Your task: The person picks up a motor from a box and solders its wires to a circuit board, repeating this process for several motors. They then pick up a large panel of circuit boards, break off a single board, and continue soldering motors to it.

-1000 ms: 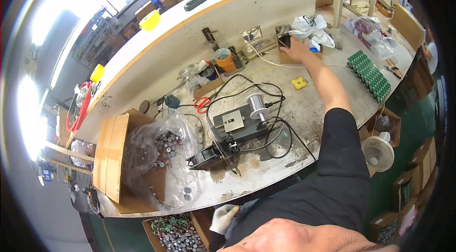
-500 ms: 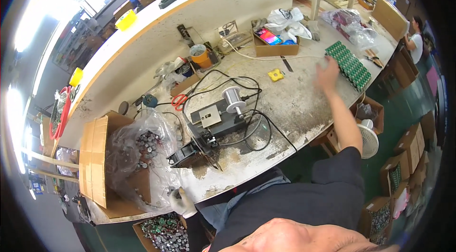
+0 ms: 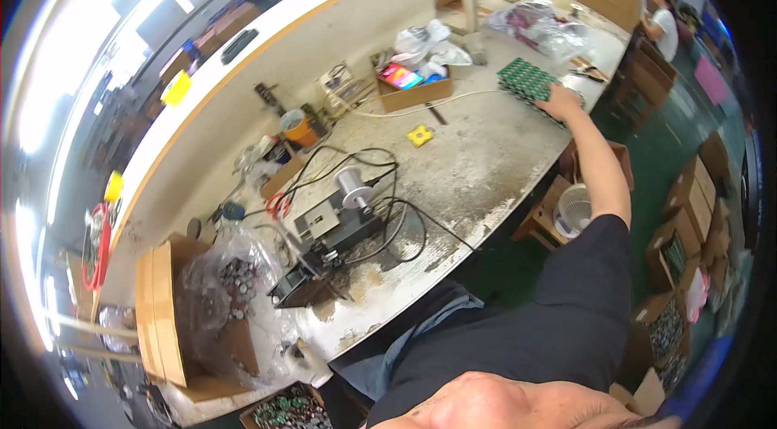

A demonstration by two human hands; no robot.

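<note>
1. The green boards [image 3: 524, 77] at two o'clock look hard and bumpy, with little pale bits all over.
2. Your bench top [image 3: 477, 166] is white and once smooth-looking, but scuffed, rough and stained in brown patches.
3. Near the middle, your wire spool [image 3: 353, 188] looks like shiny silver metal.
4. At eight o'clock, your box [image 3: 158, 312] is dull brown cardboard, and the bag [image 3: 202, 277] is thin, clear, crinkly, shiny plastic.
5. At seven o'clock, your white glove [image 3: 307, 364] is soft-looking, dull cloth.
6. Your black sleeve [image 3: 579, 291], at four o'clock, is matt cloth.
7. At twelve o'clock, the phone screen [image 3: 402, 75] is smooth and glossy.
</note>
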